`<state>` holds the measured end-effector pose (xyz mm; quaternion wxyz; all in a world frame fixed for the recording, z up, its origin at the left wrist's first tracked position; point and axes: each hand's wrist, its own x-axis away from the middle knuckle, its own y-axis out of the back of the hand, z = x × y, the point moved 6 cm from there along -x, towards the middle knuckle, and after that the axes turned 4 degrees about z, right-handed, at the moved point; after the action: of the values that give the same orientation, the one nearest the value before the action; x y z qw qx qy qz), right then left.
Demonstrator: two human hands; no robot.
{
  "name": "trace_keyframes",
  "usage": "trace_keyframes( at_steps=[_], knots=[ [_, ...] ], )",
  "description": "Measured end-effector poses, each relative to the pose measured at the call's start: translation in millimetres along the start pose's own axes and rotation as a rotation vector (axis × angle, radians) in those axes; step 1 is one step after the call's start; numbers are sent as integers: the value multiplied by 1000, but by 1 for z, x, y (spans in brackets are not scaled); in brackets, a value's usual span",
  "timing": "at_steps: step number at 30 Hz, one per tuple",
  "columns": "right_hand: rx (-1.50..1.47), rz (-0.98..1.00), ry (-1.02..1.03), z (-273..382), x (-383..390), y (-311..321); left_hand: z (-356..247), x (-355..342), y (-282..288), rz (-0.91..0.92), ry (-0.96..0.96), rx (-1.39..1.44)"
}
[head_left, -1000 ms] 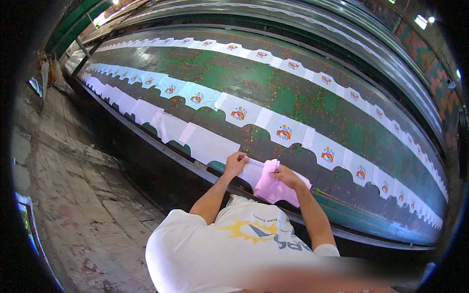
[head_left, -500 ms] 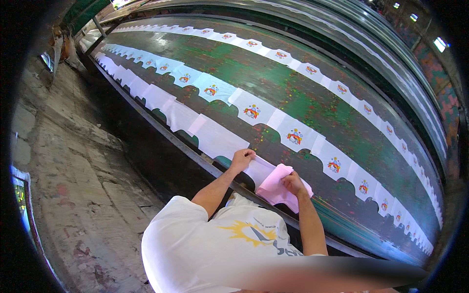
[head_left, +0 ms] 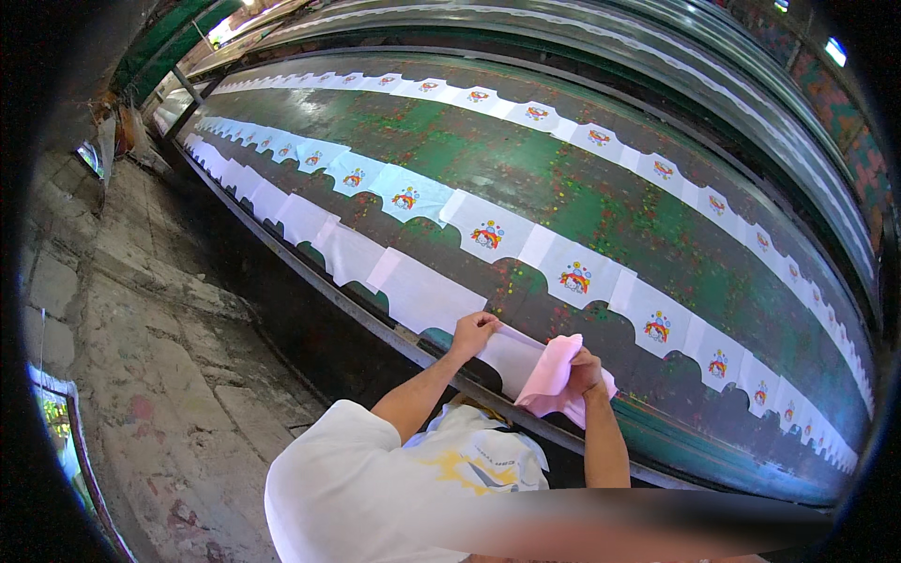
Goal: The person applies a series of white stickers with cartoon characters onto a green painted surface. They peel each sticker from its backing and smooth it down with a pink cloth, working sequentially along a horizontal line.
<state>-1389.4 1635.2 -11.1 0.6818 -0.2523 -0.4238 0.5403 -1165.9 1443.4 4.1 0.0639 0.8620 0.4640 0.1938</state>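
Note:
My left hand (head_left: pixel 477 333) pinches the upper edge of a pale fabric piece (head_left: pixel 510 359) lying at the near edge of the long printing table (head_left: pixel 488 141), beside the row of plain pale pieces (head_left: pixel 413 291). To its right, my right hand (head_left: pixel 584 373) is closed on a pink fabric piece (head_left: pixel 549 375), which is folded over and partly raised, hiding some of the fingers. Farther across the table lie curved rows of white and light blue pieces (head_left: pixel 406 197) with colourful cartoon prints.
A metal rail (head_left: pixel 375 321) runs along the table's near edge, above a dark gap. A rough concrete floor (head_left: pixel 141 347) is at left. More long tables (head_left: pixel 657 47) stretch behind, with a green post (head_left: pixel 141 56) at upper left and a brick wall (head_left: pixel 845 113) at right.
My right hand has moved a little rightward from my left with the pink piece, whose folded part now stands looser. The view has also shifted slightly, moving the table within the picture.

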Motion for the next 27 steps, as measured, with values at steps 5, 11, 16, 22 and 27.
trace_keyframes(
  at_steps=[5, 11, 16, 22, 27],
  knots=[
    [-12, -111, 15, -3, 8, 14, 2, 0, 0, 13, -13, 47],
    [6, -150, -82, 0, 3, 19, -3, 4, 2, -27, -47, -25],
    [-36, -92, -92, -4, 1, 22, -18, 8, 5, -70, -156, -69],
    [-27, -151, -94, -9, -1, 41, -18, 8, 5, -65, -154, -105],
    [-21, -171, -84, -5, 5, 35, -15, 6, 6, -41, -146, -116]
  ],
)
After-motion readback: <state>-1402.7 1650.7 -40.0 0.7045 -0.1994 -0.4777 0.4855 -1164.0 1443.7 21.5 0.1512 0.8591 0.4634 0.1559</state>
